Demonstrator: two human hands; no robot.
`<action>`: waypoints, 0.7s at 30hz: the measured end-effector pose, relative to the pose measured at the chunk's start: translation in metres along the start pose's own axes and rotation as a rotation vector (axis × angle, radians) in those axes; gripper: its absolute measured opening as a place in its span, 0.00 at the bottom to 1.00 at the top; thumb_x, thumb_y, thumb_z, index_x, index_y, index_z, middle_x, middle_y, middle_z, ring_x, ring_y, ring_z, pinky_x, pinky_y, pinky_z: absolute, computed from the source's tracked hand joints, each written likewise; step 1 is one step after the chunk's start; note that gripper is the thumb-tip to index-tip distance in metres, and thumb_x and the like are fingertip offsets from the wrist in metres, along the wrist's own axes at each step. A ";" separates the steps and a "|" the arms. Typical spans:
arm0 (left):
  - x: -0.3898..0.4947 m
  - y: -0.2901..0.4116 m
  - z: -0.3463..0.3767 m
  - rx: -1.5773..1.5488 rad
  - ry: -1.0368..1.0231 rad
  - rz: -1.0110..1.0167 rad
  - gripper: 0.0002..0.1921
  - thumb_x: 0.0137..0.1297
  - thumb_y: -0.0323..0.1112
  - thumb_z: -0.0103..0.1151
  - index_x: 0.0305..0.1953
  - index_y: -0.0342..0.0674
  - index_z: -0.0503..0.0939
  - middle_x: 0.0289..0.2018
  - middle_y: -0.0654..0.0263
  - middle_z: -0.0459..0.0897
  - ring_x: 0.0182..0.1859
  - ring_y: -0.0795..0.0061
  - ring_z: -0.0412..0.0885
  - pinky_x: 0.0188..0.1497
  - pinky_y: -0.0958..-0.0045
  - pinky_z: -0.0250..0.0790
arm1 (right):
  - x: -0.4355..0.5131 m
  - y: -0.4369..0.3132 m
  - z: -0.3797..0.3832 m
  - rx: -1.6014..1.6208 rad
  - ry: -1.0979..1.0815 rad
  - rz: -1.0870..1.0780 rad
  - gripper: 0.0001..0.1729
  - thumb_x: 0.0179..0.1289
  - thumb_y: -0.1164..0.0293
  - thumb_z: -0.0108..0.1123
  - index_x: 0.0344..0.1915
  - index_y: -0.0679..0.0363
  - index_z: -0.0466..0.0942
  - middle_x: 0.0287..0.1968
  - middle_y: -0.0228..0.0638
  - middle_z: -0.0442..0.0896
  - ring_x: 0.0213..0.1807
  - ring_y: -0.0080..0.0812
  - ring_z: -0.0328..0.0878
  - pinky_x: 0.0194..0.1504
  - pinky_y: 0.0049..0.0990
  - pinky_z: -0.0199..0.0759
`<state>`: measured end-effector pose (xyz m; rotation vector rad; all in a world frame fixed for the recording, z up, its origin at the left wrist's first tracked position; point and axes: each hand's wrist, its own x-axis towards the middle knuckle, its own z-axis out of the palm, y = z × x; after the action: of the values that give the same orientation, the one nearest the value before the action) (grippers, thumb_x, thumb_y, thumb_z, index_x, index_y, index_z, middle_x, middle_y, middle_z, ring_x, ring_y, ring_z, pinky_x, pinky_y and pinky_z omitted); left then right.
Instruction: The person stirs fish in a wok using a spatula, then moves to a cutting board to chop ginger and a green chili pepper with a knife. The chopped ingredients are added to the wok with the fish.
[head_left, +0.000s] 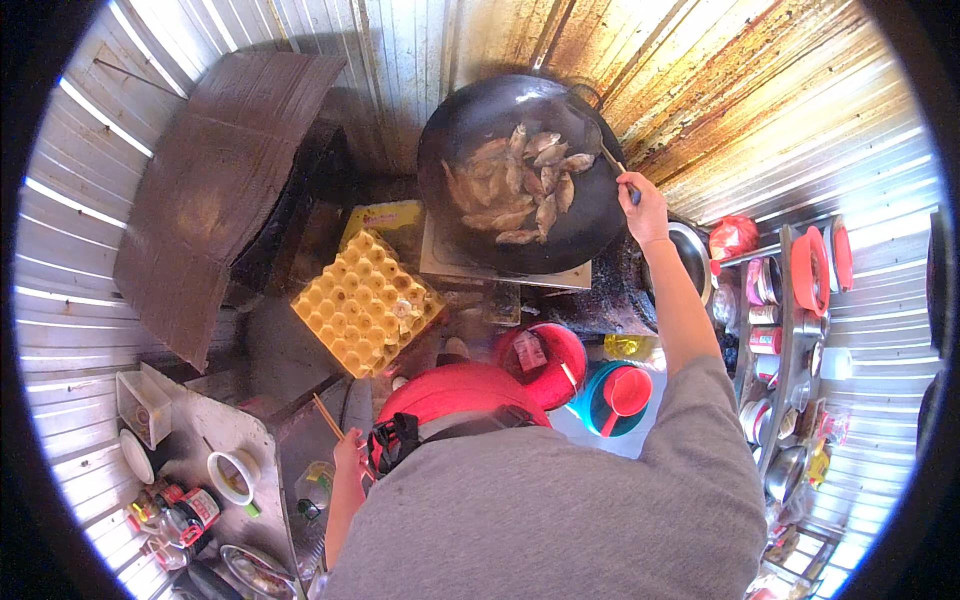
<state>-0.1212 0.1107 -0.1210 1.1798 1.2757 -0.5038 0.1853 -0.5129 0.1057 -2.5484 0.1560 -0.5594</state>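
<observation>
A large dark wok (480, 247) sits over a stove top, with several small whole fish (517, 157) lying in it. My right hand (643, 204) is at the wok's right rim and grips the handle of a metal strainer or ladle (613, 159), whose head rests against the wok's upper right wall. Low at the left, beside my body, my left hand (349, 454) holds a pair of wooden chopsticks (328, 417), tips pointing up and left, away from the wok. A yellow egg tray (360, 300) with some eggshell on it lies between that hand and the wok.
Brown cardboard (217, 172) stands at the left. Below the wok are a red bucket (551, 360) and a teal bucket (600, 401) with a red dipper (628, 391). A side table (259, 450) holds bottles and bowls. A crowded shelf (784, 322) lines the right; corrugated metal walls enclose the space.
</observation>
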 end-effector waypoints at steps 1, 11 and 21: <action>-0.002 -0.001 0.001 -0.011 -0.009 0.004 0.13 0.60 0.44 0.57 0.37 0.40 0.77 0.24 0.66 0.74 0.14 0.79 0.60 0.14 0.77 0.51 | -0.003 -0.002 -0.002 0.008 0.008 0.022 0.06 0.59 0.74 0.57 0.37 0.58 0.77 0.36 0.40 0.81 0.39 0.42 0.79 0.44 0.30 0.71; 0.002 0.003 -0.001 -0.013 -0.093 0.042 0.15 0.61 0.45 0.57 0.39 0.39 0.78 0.25 0.65 0.73 0.14 0.79 0.61 0.14 0.76 0.54 | -0.030 0.015 -0.005 0.531 0.251 0.354 0.06 0.64 0.73 0.57 0.40 0.63 0.76 0.34 0.36 0.82 0.33 0.25 0.82 0.36 0.22 0.75; -0.012 0.017 0.016 0.040 0.032 0.024 0.13 0.59 0.43 0.58 0.38 0.40 0.77 0.20 0.68 0.73 0.13 0.80 0.61 0.13 0.76 0.54 | -0.072 0.001 -0.003 1.056 0.371 0.576 0.16 0.67 0.69 0.54 0.51 0.65 0.68 0.39 0.48 0.81 0.39 0.39 0.82 0.42 0.31 0.79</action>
<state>-0.1027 0.0996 -0.1056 1.2394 1.2825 -0.4962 0.1184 -0.5000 0.0819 -1.2830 0.5372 -0.6372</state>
